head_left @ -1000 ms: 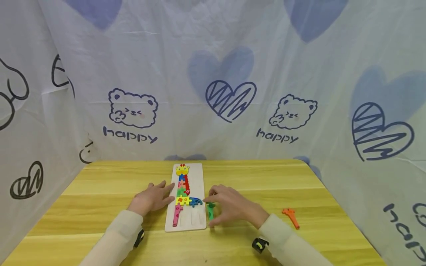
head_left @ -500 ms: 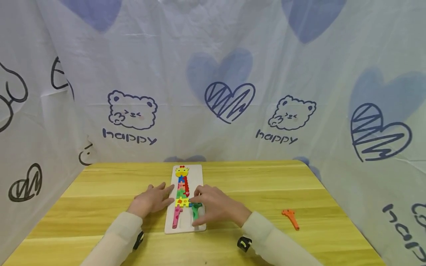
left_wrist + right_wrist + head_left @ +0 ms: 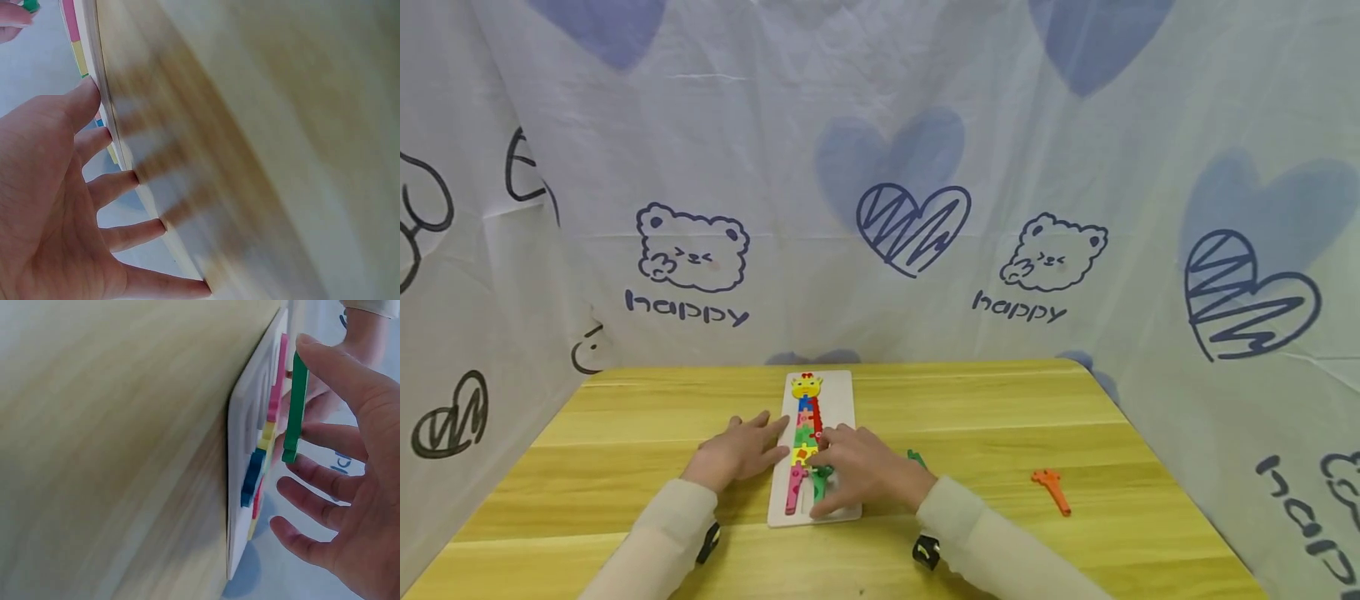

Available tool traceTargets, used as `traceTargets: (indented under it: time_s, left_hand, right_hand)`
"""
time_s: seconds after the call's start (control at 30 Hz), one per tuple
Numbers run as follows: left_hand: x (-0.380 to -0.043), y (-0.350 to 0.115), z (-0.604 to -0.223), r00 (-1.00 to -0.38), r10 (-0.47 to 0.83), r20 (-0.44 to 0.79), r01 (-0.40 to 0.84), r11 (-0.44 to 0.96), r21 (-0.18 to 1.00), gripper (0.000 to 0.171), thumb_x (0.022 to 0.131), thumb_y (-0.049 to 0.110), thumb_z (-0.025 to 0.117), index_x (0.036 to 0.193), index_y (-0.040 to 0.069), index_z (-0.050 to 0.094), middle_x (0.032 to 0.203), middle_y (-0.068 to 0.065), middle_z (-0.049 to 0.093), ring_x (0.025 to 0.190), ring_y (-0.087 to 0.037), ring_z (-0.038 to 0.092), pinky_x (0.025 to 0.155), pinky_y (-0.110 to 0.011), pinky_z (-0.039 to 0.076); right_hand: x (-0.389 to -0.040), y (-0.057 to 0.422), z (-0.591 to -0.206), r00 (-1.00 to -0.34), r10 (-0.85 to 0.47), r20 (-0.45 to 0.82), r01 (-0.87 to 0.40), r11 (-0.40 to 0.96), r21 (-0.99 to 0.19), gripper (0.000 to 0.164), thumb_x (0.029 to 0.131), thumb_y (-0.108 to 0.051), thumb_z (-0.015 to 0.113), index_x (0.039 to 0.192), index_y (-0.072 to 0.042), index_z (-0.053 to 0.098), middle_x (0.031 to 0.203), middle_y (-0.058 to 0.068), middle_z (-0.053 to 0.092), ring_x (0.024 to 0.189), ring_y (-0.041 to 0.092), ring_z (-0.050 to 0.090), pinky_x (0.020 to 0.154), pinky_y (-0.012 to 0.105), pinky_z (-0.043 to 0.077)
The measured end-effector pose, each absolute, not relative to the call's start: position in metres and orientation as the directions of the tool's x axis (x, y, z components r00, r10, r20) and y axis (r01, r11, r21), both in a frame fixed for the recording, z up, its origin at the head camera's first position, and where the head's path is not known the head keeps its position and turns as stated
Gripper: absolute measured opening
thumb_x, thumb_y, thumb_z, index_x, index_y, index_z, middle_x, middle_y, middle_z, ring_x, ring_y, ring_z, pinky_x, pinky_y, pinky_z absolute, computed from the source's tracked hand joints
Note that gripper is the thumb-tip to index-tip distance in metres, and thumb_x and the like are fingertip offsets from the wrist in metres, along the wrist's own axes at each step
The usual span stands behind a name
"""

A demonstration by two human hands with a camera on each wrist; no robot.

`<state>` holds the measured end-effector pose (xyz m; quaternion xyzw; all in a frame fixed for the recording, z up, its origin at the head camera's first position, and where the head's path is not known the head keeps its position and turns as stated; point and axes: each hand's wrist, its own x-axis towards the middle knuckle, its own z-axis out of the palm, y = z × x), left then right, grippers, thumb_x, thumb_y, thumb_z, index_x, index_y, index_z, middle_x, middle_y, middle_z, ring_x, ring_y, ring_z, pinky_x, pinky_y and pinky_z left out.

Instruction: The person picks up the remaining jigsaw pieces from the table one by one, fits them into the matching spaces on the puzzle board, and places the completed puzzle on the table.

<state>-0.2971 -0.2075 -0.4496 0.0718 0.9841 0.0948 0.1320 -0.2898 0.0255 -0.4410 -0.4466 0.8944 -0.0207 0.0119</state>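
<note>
In the head view a white puzzle board (image 3: pixel 838 404) bears a giraffe puzzle, with a yellow head piece (image 3: pixel 806 386), colourful neck pieces and a pink leg piece (image 3: pixel 792 492). My left hand (image 3: pixel 733 452) rests its spread fingertips against the board's left edge. My right hand (image 3: pixel 871 471) pinches a green leg piece (image 3: pixel 297 409) between thumb and fingers. The right wrist view has this piece apart from the board, over its leg end. A blue piece (image 3: pixel 252 478) sits on the board; from the head view my right hand hides it.
An orange leg piece (image 3: pixel 1052 490) lies on the wooden table (image 3: pixel 985 408) to the right. Just behind my right wrist another green piece (image 3: pixel 916 457) shows partly. A printed cloth (image 3: pixel 820 321) hangs behind the table.
My right hand has carried the green leg piece left, from beside the board to over its leg slots. The other green piece has come into sight. My left hand stays at the board's edge.
</note>
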Motion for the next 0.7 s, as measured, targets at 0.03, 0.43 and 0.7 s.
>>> traceTargets:
  time_s: [0.03,0.43,0.7]
  left_hand:
    - [-0.297,-0.208,-0.45,-0.955,0.167,-0.246,0.118,0.972,0.203,0.064,0.106,0.05,0.05,0.162,0.024,0.035,0.168,-0.021,0.03,0.147,-0.065,0.025,0.098,-0.09,0.032]
    - [-0.3,-0.208,-0.453,-0.954,0.169,-0.246,0.124,0.974,0.189,0.065,0.106,0.051,0.05,0.162,0.024,0.034,0.168,-0.021,0.03,0.147,-0.066,0.026,0.097,-0.09,0.033]
    - [-0.299,-0.208,-0.452,-0.955,0.177,-0.238,0.133,0.973,0.191,0.064,0.106,0.052,0.05,0.162,0.024,0.036,0.168,-0.022,0.031,0.146,-0.066,0.027,0.096,-0.09,0.034]
  right_hand:
    - [-0.29,0.024,-0.442,-0.604,-0.797,-0.006,-0.796,0.603,-0.048,0.072,0.08,-0.073,0.074,0.137,-0.029,0.068,0.132,-0.004,0.065,0.106,0.01,0.053,0.08,0.019,0.044]
    - [-0.292,0.014,-0.45,-0.63,-0.776,-0.04,-0.774,0.631,-0.053,0.073,0.079,-0.073,0.074,0.139,-0.032,0.067,0.131,-0.004,0.064,0.101,0.009,0.049,0.082,0.022,0.045]
    - [-0.294,0.01,-0.449,-0.622,-0.782,-0.041,-0.782,0.623,-0.022,0.071,0.079,-0.074,0.073,0.138,-0.034,0.067,0.135,-0.002,0.063,0.102,0.011,0.051,0.081,0.023,0.046]
